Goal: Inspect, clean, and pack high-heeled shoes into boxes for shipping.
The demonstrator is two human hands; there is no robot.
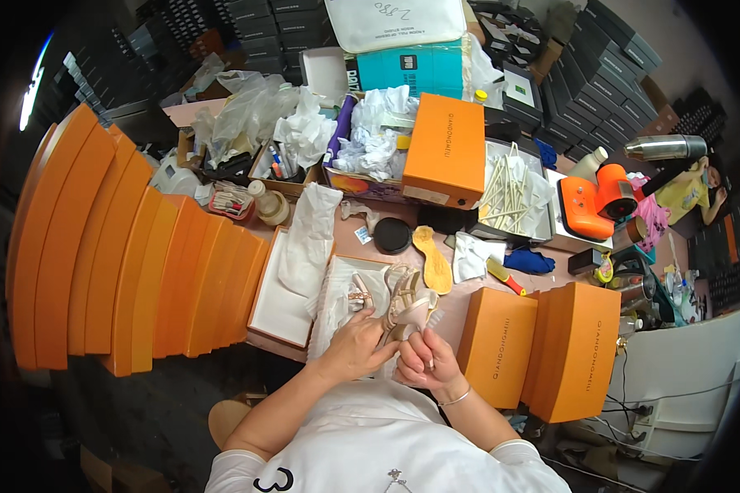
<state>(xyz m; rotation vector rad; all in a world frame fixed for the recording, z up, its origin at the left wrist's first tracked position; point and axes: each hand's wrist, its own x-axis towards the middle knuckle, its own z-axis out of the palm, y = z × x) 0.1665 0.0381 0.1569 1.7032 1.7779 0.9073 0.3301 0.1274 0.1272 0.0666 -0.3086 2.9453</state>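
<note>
A pale beige strappy sandal (411, 306) is held over an open shoebox. My left hand (355, 347) grips its left side, with the thumb reaching across toward the right. Curled fingers of my right hand (427, 359) close on the sandal's near end; exactly what lies between the fingertips is hidden. Beside it, just beyond my left fingers, is a second sandal (358, 291) with a decorated strap. White tissue paper (330, 306) lines the box beneath them. An open white box part (276, 316) with white paper on it lies to the left.
Orange shoeboxes (131, 255) stand in a long row at left; more orange boxes (497, 345) stand at right. Beyond my hands lie a yellow insole (432, 261), a black round lid (392, 236), a blue cloth (529, 261) and a box of white sticks (514, 193).
</note>
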